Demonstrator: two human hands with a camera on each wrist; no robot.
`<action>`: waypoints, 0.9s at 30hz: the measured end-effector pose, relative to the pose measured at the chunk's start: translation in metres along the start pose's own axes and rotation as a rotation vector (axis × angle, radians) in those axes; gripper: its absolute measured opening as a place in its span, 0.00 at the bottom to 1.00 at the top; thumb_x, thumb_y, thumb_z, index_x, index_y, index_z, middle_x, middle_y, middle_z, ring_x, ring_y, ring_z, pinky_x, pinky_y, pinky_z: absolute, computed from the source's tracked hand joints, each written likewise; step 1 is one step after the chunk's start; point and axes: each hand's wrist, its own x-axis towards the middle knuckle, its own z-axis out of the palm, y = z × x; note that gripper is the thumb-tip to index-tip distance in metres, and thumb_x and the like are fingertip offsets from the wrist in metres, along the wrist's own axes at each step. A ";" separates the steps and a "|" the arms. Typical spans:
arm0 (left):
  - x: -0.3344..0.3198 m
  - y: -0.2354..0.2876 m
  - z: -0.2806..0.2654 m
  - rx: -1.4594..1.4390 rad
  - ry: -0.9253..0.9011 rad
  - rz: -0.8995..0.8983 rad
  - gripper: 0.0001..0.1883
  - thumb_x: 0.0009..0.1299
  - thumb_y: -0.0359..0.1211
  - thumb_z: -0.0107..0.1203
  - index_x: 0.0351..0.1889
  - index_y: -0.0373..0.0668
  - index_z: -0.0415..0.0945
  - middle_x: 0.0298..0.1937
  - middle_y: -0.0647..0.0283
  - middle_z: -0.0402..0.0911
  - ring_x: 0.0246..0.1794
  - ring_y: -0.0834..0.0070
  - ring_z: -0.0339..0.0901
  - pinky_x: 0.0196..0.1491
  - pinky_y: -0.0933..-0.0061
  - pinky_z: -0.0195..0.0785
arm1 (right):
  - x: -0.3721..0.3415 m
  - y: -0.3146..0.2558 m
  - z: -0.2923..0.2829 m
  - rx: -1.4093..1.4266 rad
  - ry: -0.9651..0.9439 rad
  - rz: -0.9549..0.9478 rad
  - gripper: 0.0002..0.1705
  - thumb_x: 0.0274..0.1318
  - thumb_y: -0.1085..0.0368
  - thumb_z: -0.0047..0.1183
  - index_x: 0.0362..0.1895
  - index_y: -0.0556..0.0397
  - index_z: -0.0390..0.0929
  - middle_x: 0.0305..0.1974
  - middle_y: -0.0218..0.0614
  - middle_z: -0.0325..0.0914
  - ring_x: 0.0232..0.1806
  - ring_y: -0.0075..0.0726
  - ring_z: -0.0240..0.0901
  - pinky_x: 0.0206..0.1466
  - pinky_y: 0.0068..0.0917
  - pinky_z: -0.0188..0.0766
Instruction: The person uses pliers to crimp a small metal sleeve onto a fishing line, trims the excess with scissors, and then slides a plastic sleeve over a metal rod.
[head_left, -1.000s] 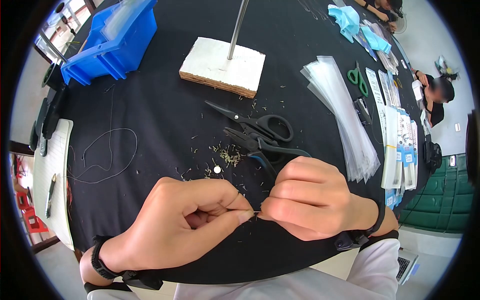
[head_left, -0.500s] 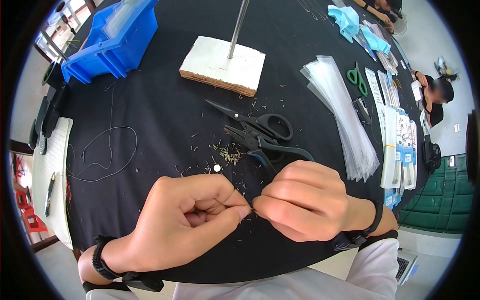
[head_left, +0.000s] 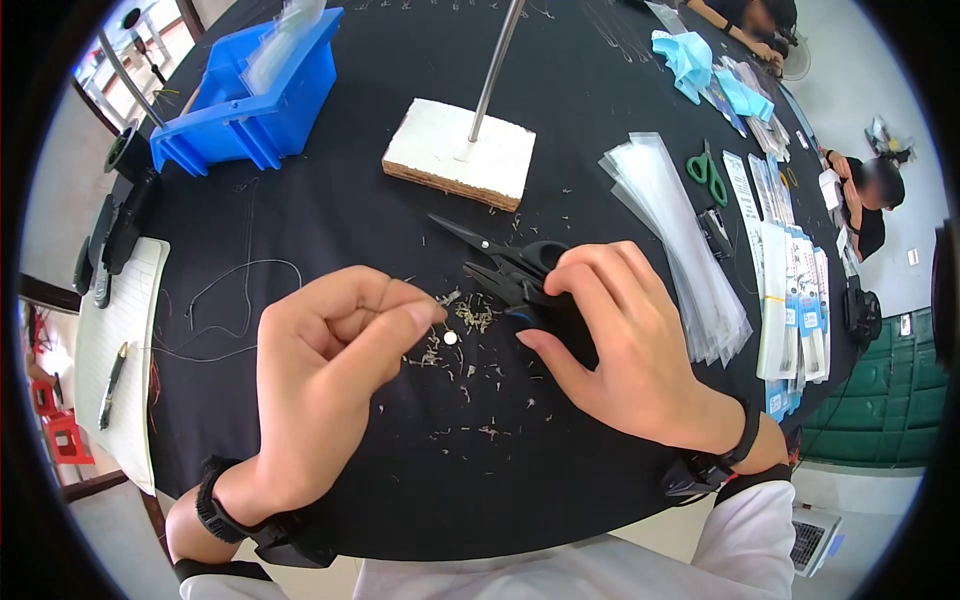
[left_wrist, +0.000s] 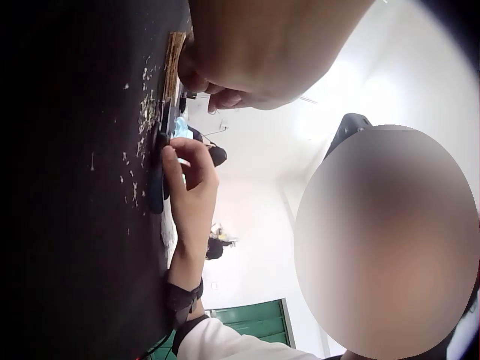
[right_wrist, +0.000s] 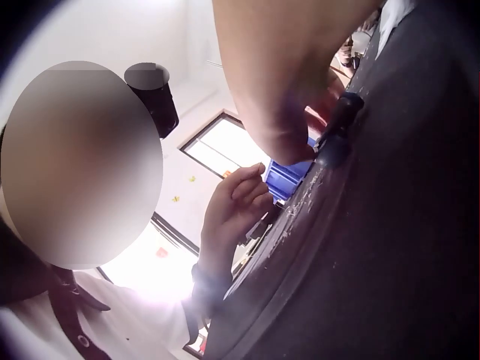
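My left hand (head_left: 340, 370) pinches a tiny thin piece (head_left: 442, 312) between thumb and index finger, over the trimmings; its details are too small to tell. My right hand (head_left: 635, 350) is at the black-handled pliers (head_left: 510, 290), thumb and index finger apart on either side of the handles. Black scissors (head_left: 485, 244) lie against the pliers, partly covered by that hand. The left wrist view shows the right hand (left_wrist: 193, 180) with fingertips close to the dark handles (left_wrist: 157, 180). In the right wrist view the left hand (right_wrist: 236, 217) has curled fingers.
Pale trimmings (head_left: 478, 318) and a white disc (head_left: 451, 338) lie on the black cloth. Behind stands a white block (head_left: 460, 150) with a metal rod. A blue bin (head_left: 245, 125) and notebook (head_left: 115, 350) are left; clear sleeves (head_left: 680, 250) and green scissors (head_left: 706, 175) right.
My hands have come apart. The left moved up and left, still pinching; the right moved up to the pliers and its fingers spread. The head view has shifted slightly.
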 end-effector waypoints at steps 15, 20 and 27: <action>-0.001 0.001 -0.004 -0.266 0.000 -0.024 0.07 0.64 0.29 0.51 0.31 0.32 0.75 0.12 0.76 0.55 0.14 0.89 0.48 0.21 0.83 0.41 | -0.007 0.002 -0.004 0.173 -0.062 0.205 0.10 0.41 0.73 0.58 0.30 0.60 0.70 0.32 0.38 0.67 0.31 0.41 0.67 0.34 0.30 0.64; 0.000 0.000 -0.004 -0.327 -0.009 -0.070 0.08 0.65 0.29 0.51 0.31 0.33 0.75 0.12 0.77 0.55 0.14 0.89 0.48 0.22 0.83 0.42 | -0.003 -0.003 -0.008 0.300 0.104 0.081 0.07 0.39 0.74 0.60 0.25 0.59 0.73 0.36 0.39 0.73 0.33 0.41 0.69 0.33 0.28 0.65; -0.002 -0.003 -0.001 -0.346 -0.019 -0.093 0.08 0.65 0.30 0.51 0.31 0.33 0.75 0.12 0.77 0.56 0.14 0.90 0.48 0.21 0.83 0.41 | -0.005 -0.014 -0.002 0.039 0.183 -0.074 0.13 0.33 0.72 0.62 0.29 0.60 0.77 0.47 0.42 0.73 0.40 0.45 0.70 0.39 0.32 0.66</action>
